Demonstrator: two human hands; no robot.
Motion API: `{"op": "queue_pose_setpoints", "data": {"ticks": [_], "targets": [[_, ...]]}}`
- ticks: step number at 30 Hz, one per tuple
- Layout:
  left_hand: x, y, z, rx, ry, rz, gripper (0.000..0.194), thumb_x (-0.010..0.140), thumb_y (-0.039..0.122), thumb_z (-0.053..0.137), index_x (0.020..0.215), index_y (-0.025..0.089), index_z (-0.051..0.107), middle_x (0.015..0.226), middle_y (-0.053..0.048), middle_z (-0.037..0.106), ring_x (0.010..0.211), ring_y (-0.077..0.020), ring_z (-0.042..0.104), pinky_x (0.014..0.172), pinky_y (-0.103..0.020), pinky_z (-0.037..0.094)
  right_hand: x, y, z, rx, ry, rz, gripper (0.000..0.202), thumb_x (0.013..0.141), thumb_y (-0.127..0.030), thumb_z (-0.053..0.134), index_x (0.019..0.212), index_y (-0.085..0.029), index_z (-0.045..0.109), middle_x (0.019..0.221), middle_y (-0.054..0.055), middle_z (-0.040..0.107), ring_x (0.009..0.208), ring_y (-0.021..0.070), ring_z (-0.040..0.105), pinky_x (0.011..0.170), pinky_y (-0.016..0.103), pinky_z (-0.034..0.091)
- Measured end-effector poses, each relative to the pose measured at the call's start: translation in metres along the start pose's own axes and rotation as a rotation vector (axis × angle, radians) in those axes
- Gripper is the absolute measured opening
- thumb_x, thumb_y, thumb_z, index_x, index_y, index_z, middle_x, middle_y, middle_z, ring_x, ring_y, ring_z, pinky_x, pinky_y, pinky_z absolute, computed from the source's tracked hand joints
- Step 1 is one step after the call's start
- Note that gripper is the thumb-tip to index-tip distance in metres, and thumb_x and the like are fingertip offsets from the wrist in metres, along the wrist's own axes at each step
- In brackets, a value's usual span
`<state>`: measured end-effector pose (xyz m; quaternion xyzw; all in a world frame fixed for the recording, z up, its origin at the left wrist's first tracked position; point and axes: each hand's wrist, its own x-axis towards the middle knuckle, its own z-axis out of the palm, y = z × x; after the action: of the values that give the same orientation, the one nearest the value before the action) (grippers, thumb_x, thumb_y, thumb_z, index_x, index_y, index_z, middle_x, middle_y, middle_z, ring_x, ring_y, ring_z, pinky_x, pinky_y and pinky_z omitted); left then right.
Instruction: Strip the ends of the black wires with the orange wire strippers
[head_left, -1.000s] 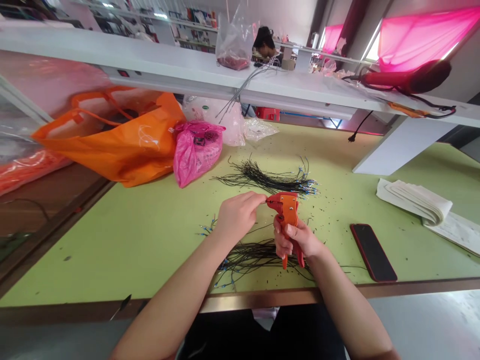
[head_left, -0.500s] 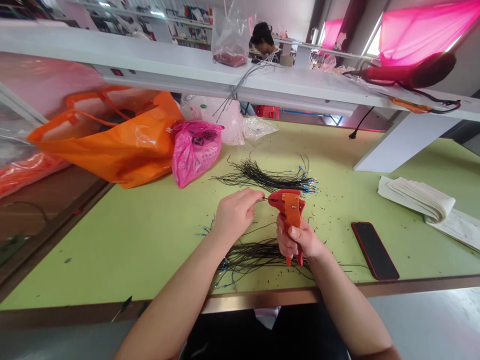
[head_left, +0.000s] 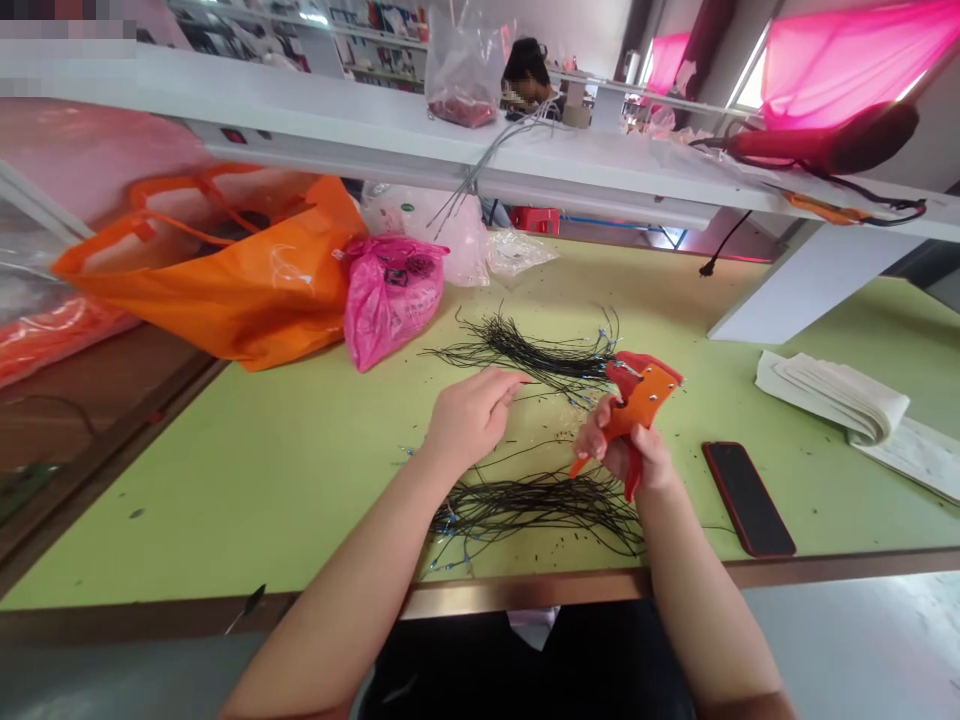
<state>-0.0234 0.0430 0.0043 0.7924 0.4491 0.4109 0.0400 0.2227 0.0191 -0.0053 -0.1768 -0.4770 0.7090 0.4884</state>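
My right hand (head_left: 626, 450) is wrapped round the handles of a red and orange wire stripper (head_left: 646, 398), its head raised over the table and tilted. My left hand (head_left: 472, 415) pinches a thin black wire (head_left: 544, 391), whose end points toward the right. Beyond the hands lies a bundle of black wires (head_left: 532, 345) with blue tips at its right end. A second bundle of black wires (head_left: 532, 510), blue tips at its left, rests nearer the table's front edge, below both hands.
A phone (head_left: 750, 498) and folded white paper (head_left: 840, 395) lie on the right of the green table (head_left: 300, 470). An orange bag (head_left: 277, 280) and a pink plastic bag (head_left: 394, 300) stand at the back left. A white shelf (head_left: 337, 130) spans the back. Another person (head_left: 529, 75) sits beyond it.
My right hand has drawn the wire stripper right and away from the left hand, tilting it; its handles are spread wider. My left hand has barely moved.
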Motion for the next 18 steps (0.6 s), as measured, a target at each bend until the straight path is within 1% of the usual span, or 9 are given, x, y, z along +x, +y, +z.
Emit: {"op": "queue_pose_setpoints", "data": {"ticks": [1, 3, 6, 9, 11, 13, 15, 17, 18], "targets": [[-0.001, 0.007, 0.0, 0.003, 0.017, 0.025, 0.03, 0.102, 0.021, 0.044, 0.107, 0.021, 0.074, 0.08, -0.002, 0.071, 0.074, -0.015, 0.066, 0.068, -0.025, 0.048, 0.001, 0.005, 0.002, -0.003, -0.029, 0.015, 0.044, 0.08, -0.06, 0.077, 0.09, -0.022, 0.056, 0.068, -0.001, 0.057, 0.059, 0.0148, 0.052, 0.066, 0.034, 0.051], [-0.002, 0.015, -0.001, 0.01, 0.049, 0.064, 0.03, 0.104, 0.023, 0.043, 0.108, 0.02, 0.073, 0.079, -0.002, 0.07, 0.074, -0.0147, 0.066, 0.067, -0.025, 0.047, 0.002, 0.013, 0.003, -0.013, -0.07, 0.061, 0.042, 0.084, -0.056, 0.076, 0.095, -0.019, 0.06, 0.075, 0.003, 0.063, 0.067, 0.0172, 0.059, 0.072, 0.037, 0.054], [-0.003, 0.016, -0.003, 0.052, 0.054, 0.094, 0.03, 0.105, 0.025, 0.043, 0.108, 0.02, 0.073, 0.078, -0.002, 0.069, 0.072, -0.0143, 0.065, 0.065, -0.025, 0.045, 0.001, 0.018, 0.003, -0.02, -0.088, 0.144, 0.047, 0.088, -0.059, 0.071, 0.107, -0.017, 0.062, 0.091, 0.008, 0.07, 0.079, 0.0197, 0.067, 0.076, 0.039, 0.058], [-0.004, 0.015, -0.003, 0.097, 0.052, 0.108, 0.03, 0.104, 0.025, 0.044, 0.107, 0.021, 0.073, 0.075, -0.002, 0.068, 0.068, -0.0135, 0.063, 0.062, -0.026, 0.043, 0.002, 0.019, 0.001, -0.041, -0.013, 0.209, 0.056, 0.09, -0.064, 0.066, 0.126, -0.022, 0.057, 0.101, 0.008, 0.071, 0.086, 0.0207, 0.07, 0.076, 0.038, 0.061], [-0.004, 0.017, -0.003, 0.107, 0.055, 0.111, 0.029, 0.104, 0.025, 0.044, 0.107, 0.02, 0.073, 0.074, -0.001, 0.068, 0.066, -0.0132, 0.063, 0.061, -0.026, 0.042, 0.004, 0.021, 0.0, -0.075, 0.079, 0.225, 0.061, 0.088, -0.065, 0.069, 0.131, -0.024, 0.055, 0.101, 0.007, 0.071, 0.086, 0.0208, 0.071, 0.075, 0.038, 0.062], [-0.004, 0.018, -0.003, 0.104, 0.048, 0.103, 0.029, 0.103, 0.024, 0.045, 0.107, 0.02, 0.073, 0.074, -0.001, 0.069, 0.067, -0.0133, 0.063, 0.061, -0.026, 0.042, 0.007, 0.025, -0.002, -0.166, 0.197, 0.207, 0.057, 0.084, -0.063, 0.073, 0.12, -0.021, 0.061, 0.092, 0.006, 0.072, 0.081, 0.0205, 0.072, 0.074, 0.039, 0.063], [-0.004, 0.02, -0.003, 0.096, 0.031, 0.083, 0.029, 0.103, 0.024, 0.045, 0.107, 0.02, 0.073, 0.075, -0.002, 0.07, 0.068, -0.0137, 0.064, 0.062, -0.026, 0.043, 0.01, 0.03, -0.004, -0.314, 0.319, 0.15, 0.048, 0.082, -0.06, 0.078, 0.1, -0.017, 0.067, 0.084, 0.006, 0.072, 0.077, 0.02, 0.072, 0.076, 0.038, 0.063], [-0.003, 0.02, -0.001, 0.065, 0.006, 0.042, 0.029, 0.103, 0.025, 0.045, 0.106, 0.021, 0.073, 0.079, -0.002, 0.071, 0.069, -0.0141, 0.065, 0.063, -0.026, 0.044, 0.012, 0.034, -0.005, -0.441, 0.381, 0.082, 0.042, 0.082, -0.055, 0.079, 0.089, -0.015, 0.069, 0.085, 0.009, 0.074, 0.08, 0.0205, 0.072, 0.079, 0.036, 0.062], [-0.003, 0.02, 0.001, 0.029, -0.013, 0.01, 0.028, 0.103, 0.027, 0.045, 0.104, 0.021, 0.073, 0.081, -0.002, 0.072, 0.07, -0.0144, 0.065, 0.063, -0.026, 0.045, 0.013, 0.035, -0.004, -0.466, 0.38, 0.053, 0.04, 0.083, -0.054, 0.079, 0.089, -0.015, 0.07, 0.089, 0.01, 0.076, 0.084, 0.0211, 0.072, 0.081, 0.036, 0.062]]}}
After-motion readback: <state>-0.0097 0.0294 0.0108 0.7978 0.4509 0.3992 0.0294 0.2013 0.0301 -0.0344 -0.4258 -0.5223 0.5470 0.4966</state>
